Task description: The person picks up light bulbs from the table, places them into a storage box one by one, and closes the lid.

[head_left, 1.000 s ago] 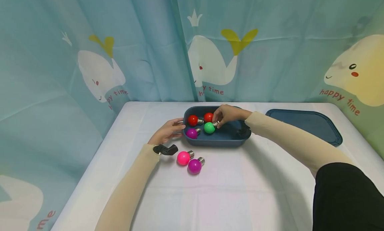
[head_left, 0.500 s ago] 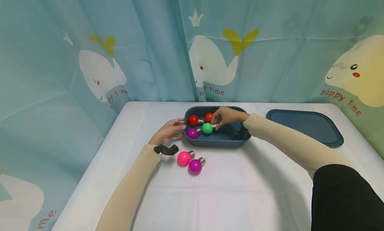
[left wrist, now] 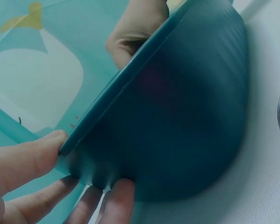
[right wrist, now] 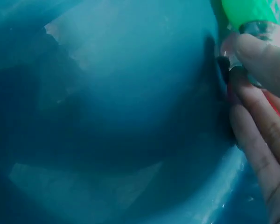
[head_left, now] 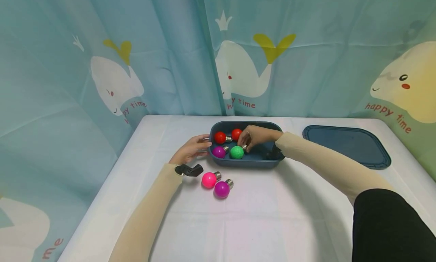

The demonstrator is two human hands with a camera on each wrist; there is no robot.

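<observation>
Bulb (head_left: 237, 152), green, sits toward eight o'clock inside the tray (head_left: 246, 163), pinched by the right hand (head_left: 256, 136); the spread left hand (head_left: 189, 149) touches nine o'clock. Careless release could roll it against the neighbouring purple bulb (head_left: 218, 152).

Bulbs (head_left: 236, 152) are green, red, purple and pink; box (head_left: 245, 163) and lid (head_left: 347, 146), dark blue; surface (head_left: 265, 216), white; curtain (head_left: 184, 42), whale-patterned teal.
</observation>
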